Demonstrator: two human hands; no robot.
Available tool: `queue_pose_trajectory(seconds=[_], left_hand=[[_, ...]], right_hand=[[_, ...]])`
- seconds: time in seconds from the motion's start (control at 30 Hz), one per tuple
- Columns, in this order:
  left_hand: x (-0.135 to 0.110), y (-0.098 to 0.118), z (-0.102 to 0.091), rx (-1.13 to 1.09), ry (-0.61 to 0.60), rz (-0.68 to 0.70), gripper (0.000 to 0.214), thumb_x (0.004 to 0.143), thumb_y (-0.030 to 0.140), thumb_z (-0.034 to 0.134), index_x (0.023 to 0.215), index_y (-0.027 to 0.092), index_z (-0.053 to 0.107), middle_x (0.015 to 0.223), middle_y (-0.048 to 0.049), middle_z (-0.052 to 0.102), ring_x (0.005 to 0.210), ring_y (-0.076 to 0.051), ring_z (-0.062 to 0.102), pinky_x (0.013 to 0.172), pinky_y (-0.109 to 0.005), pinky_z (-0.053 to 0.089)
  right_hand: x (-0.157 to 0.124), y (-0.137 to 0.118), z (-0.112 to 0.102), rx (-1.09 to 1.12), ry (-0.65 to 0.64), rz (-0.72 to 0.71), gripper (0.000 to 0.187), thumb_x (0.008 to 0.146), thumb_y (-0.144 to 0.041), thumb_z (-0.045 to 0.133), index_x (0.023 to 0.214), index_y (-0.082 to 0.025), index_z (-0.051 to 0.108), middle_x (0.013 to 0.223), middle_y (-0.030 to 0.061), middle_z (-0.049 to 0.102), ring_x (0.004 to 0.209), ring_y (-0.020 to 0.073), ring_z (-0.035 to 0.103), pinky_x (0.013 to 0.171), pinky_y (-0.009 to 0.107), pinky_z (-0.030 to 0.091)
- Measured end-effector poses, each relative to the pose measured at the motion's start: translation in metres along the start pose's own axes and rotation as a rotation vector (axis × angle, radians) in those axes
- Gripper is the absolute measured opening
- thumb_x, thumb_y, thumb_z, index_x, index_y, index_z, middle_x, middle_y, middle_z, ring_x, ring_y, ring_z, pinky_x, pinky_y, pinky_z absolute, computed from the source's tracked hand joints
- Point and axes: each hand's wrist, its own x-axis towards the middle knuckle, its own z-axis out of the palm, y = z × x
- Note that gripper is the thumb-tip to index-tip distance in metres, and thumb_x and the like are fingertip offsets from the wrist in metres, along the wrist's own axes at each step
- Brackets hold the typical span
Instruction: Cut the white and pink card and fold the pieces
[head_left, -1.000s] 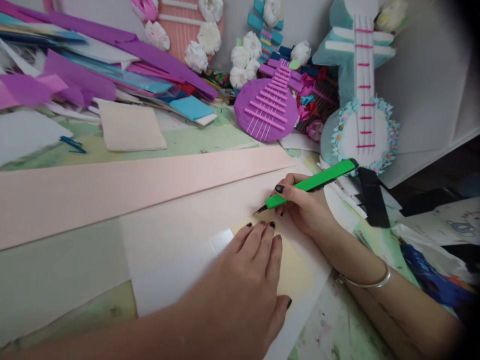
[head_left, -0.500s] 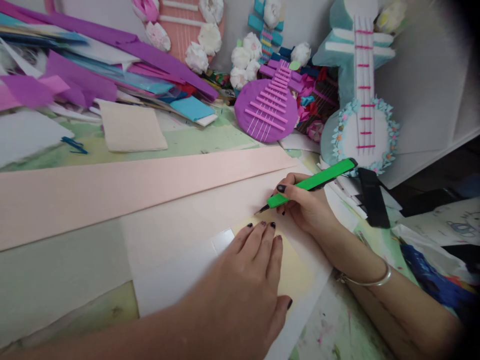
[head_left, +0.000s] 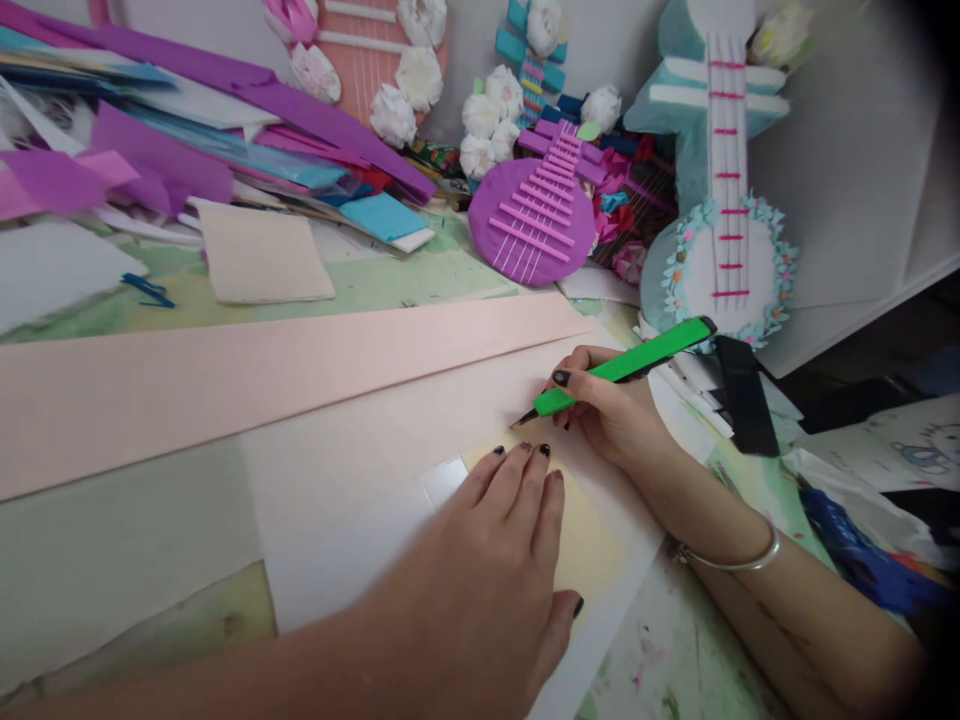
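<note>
My right hand [head_left: 615,415] is closed around a bright green craft knife [head_left: 626,365], its tip touching the pale pink sheet [head_left: 360,460] just beyond my left fingertips. My left hand [head_left: 491,560] lies flat, fingers together and stretched out, pressing on a pale yellow piece [head_left: 589,545] that sits on the sheet. A small white square [head_left: 444,480] lies next to my left fingers. A silver bangle [head_left: 739,562] circles my right wrist.
A long pink strip [head_left: 247,370] runs across the table behind the sheet. Paper guitar models stand at the back: a purple one [head_left: 534,215] and a teal one [head_left: 720,240]. Purple and blue paper scraps [head_left: 187,130] pile at the back left. A black object [head_left: 746,395] lies right.
The knife tip has crept slightly to the right and away along the sheet. My left hand has stayed put.
</note>
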Motion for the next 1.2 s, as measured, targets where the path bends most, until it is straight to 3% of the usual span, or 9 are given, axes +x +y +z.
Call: queue_pose_trajectory(seconds=[0.6, 1.2], left_hand=[[0.0015, -0.0004, -0.0017, -0.021, -0.057, 0.015, 0.06, 0.094, 0.044, 0.038, 0.132, 0.0, 0.052, 0.139, -0.0248, 0.048, 0.128, -0.036, 0.048, 0.104, -0.045, 0.036], [0.0006, 0.0002, -0.0022, -0.017, -0.023, -0.004, 0.059, 0.093, 0.046, 0.042, 0.132, 0.002, 0.054, 0.138, -0.0217, 0.05, 0.127, -0.033, 0.049, 0.105, -0.043, 0.036]], right_hand=[[0.0028, -0.0012, -0.0018, 0.02, 0.025, -0.008, 0.022, 0.06, -0.021, 0.072, 0.05, -0.018, 0.053, 0.049, -0.0003, 0.062, 0.036, 0.0099, 0.052, 0.032, 0.019, 0.041], [0.0064, 0.0014, -0.0083, -0.006, 0.073, -0.006, 0.024, 0.059, -0.025, 0.073, 0.051, -0.018, 0.052, 0.05, -0.0005, 0.061, 0.036, 0.0083, 0.052, 0.031, 0.018, 0.037]])
